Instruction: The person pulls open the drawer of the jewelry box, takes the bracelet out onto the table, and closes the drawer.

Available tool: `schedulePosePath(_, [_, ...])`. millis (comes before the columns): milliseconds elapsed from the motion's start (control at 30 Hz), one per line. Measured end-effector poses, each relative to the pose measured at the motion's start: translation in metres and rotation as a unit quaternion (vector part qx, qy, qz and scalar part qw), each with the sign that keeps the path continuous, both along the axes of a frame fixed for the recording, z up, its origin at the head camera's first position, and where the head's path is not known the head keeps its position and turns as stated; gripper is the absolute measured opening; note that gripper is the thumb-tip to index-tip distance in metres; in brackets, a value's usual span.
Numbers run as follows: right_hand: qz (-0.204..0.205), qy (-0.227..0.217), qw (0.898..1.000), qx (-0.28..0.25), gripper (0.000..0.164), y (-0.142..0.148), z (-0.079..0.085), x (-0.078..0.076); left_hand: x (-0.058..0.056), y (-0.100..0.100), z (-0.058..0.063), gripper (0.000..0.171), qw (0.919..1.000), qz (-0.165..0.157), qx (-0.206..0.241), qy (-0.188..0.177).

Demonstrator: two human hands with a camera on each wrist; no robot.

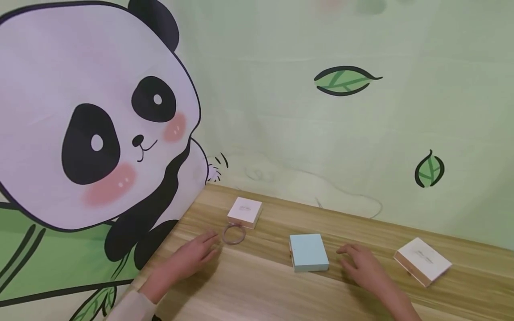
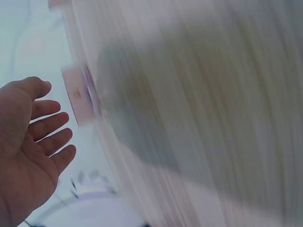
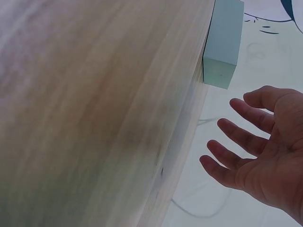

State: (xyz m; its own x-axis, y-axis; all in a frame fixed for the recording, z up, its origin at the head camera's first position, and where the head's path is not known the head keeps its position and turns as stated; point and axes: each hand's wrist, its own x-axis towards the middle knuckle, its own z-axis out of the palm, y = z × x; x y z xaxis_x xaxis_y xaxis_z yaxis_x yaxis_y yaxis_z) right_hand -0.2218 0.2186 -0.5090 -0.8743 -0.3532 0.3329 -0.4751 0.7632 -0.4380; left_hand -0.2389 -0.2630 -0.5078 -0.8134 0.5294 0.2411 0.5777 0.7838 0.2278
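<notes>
My left hand (image 1: 194, 255) hovers over the table's left part, its fingers loosely spread and holding nothing. Just beyond its fingertips is a thin purplish bangle (image 1: 233, 243), in front of a small white box (image 1: 246, 209) with pinkish-brown sides. In the left wrist view, the bangle (image 2: 91, 91) shows against the box's pink side (image 2: 75, 97); whether it leans on the box I cannot tell. A light blue box (image 1: 309, 250) lies between the two hands. To its right is my right hand (image 1: 366, 269), fingers slightly bent, apart from the blue box (image 3: 222, 42).
Another white box (image 1: 424, 258) with brown sides sits turned at an angle, right of my right hand. The wood-grain table (image 1: 257, 290) ends at the back against a pale green cloth (image 1: 281, 111) printed with leaves and a large panda (image 1: 48, 67).
</notes>
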Motion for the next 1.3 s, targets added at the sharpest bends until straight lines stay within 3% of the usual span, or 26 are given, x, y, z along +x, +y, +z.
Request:
schedulePosePath(133, [0.007, -0.003, 1.000, 0.002, 0.019, -0.001, 0.000, 0.005, 0.014, 0.035, 0.001, 0.040, 0.9993, -0.036, 0.012, -0.003])
schedulePosePath(300, [0.002, -0.003, 1.000, 0.005, 0.019, -0.001, 0.001, 0.009, 0.022, 0.096, 0.005, 0.044, 0.9974, -0.068, 0.013, -0.020])
schedulePosePath(467, [0.000, 0.003, 1.000, 0.002, 0.019, 0.005, 0.002, 0.011, 0.017, 0.155, 0.004, 0.048, 0.9946, -0.101, -0.026, 0.003])
schedulePosePath(567, [-0.006, -0.005, 1.000, 0.002, 0.019, 0.010, 0.000, 0.012, 0.012, 0.181, -0.003, 0.053, 0.9916, -0.118, -0.046, 0.026])
schedulePosePath(667, [-0.014, -0.014, 1.000, 0.007, 0.017, 0.013, -0.001, 0.014, 0.008, 0.201, -0.009, 0.058, 0.9908, -0.121, -0.055, 0.024])
schedulePosePath(900, [-0.010, -0.023, 1.000, 0.001, 0.017, 0.008, 0.000, 0.013, 0.002, 0.225, -0.018, 0.064, 0.9940, -0.088, -0.063, -0.014])
schedulePosePath(1067, [-0.020, -0.029, 0.999, -0.006, 0.016, 0.004, -0.001, 0.011, -0.006, 0.233, -0.019, 0.065, 0.9934, -0.090, -0.070, 0.004])
schedulePosePath(1300, [-0.005, -0.017, 1.000, -0.010, 0.014, 0.001, -0.005, 0.010, -0.022, 0.230, -0.012, 0.064, 0.9906, -0.107, -0.080, 0.031])
